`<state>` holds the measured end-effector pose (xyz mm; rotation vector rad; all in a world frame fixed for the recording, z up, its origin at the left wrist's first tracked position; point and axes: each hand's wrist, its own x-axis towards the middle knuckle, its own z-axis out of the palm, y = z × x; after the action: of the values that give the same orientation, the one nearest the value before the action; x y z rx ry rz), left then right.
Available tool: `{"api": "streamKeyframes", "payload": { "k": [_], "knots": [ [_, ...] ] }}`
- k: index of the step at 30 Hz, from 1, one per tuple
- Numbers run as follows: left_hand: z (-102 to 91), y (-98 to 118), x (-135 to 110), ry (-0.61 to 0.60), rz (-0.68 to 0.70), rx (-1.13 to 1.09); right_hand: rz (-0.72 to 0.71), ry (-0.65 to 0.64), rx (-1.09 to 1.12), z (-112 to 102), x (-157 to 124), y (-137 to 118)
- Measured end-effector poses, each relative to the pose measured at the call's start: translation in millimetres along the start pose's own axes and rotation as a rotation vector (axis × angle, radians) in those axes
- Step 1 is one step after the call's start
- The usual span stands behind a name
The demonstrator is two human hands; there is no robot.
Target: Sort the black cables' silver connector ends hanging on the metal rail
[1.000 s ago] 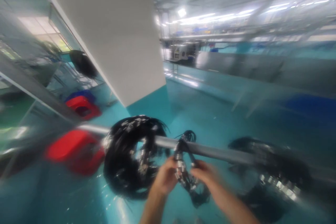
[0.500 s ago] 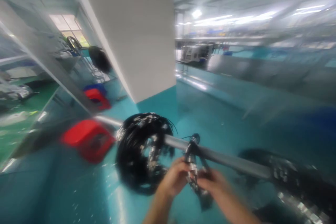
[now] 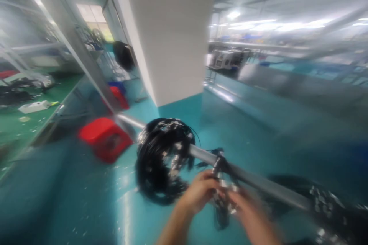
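A small bundle of black cables [image 3: 221,214] with shiny ends hangs looped over a metal bar [image 3: 204,154]. My left hand [image 3: 201,191] grips the bundle from the left, its fingers curled round the upper part just below the bar. From the right, my right hand [image 3: 244,206] closes on the same bundle, thumb and fingers near the shiny ends; motion blurs it. Left of my hands, a large coil of black cables [image 3: 155,160] with many pale connectors hangs on the bar.
More black cables [image 3: 330,206] hang on the bar at right. A red stool [image 3: 97,132] stands on the teal floor at left, near a slanting metal post [image 3: 71,42]. A white pillar [image 3: 175,38] rises ahead. A long grey bench [image 3: 287,84] lies at right.
The view has swung left, so everything sits farther right in the picture. Both hands stay at the cable bundle, and the right hand has come closer to the left.
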<state>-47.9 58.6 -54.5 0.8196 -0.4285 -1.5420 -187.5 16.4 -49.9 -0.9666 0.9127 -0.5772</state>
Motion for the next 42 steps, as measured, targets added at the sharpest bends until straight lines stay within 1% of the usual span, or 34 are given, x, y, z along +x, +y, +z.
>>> {"api": "streamKeyframes", "payload": {
  "k": [2,4,6,9,11,14,16,18,20,22,27,31,32,34,38,42],
  "knots": [
    [-0.7,0.9,-0.5,-0.011,-0.003,0.004,-0.033,0.026,0.026,2.3,-4.9,-2.0],
    [-2.5,1.7,-0.9,-0.016,0.0,0.009,-0.073,0.048,0.005,3.3,-6.2,-3.6],
    [-4.2,2.4,-1.4,-0.019,0.001,0.018,-0.098,0.041,-0.037,3.4,-4.7,-4.6],
    [-4.7,3.4,-2.5,-0.017,-0.001,0.036,-0.071,0.01,-0.059,5.3,-1.8,-5.9],
    [-3.3,4.4,-3.5,-0.008,-0.002,0.049,-0.047,0.046,-0.067,8.3,-1.9,-7.6],
    [-0.1,6.4,-4.9,-0.001,-0.002,0.054,-0.045,0.116,-0.145,12.0,-4.4,-12.2],
    [1.3,7.4,-5.2,-0.012,-0.004,0.048,-0.022,0.076,-0.143,12.0,-5.8,-15.5],
    [1.1,7.5,-4.8,-0.026,-0.004,0.041,0.001,0.005,-0.047,10.6,-6.2,-17.7],
    [-0.7,7.1,-4.2,-0.032,-0.007,0.038,0.001,-0.035,0.05,8.8,-5.9,-18.0],
    [-3.5,6.6,-4.1,-0.03,-0.016,0.042,-0.007,-0.03,0.092,7.5,-5.2,-16.9],
    [-7.9,7.9,-7.4,-0.003,-0.031,0.081,-0.011,-0.054,0.099,8.5,-2.5,-12.0],
    [-10.0,8.5,-9.0,0.038,-0.041,0.108,0.042,0.063,-0.056,12.1,-3.3,-15.5],
    [-10.7,8.4,-8.9,0.044,-0.045,0.111,0.05,0.079,-0.085,12.1,-3.9,-17.2],
    [-12.2,8.2,-8.3,0.044,-0.05,0.112,0.047,0.058,-0.059,10.1,-3.7,-18.8],
    [-13.5,9.2,-8.1,0.013,-0.052,0.105,0.022,-0.003,0.057,0.2,7.6,-8.0],
    [-13.9,10.1,-8.3,-0.002,-0.063,0.108,0.038,0.002,-0.01,-3.8,21.3,6.8]
  ]
}}
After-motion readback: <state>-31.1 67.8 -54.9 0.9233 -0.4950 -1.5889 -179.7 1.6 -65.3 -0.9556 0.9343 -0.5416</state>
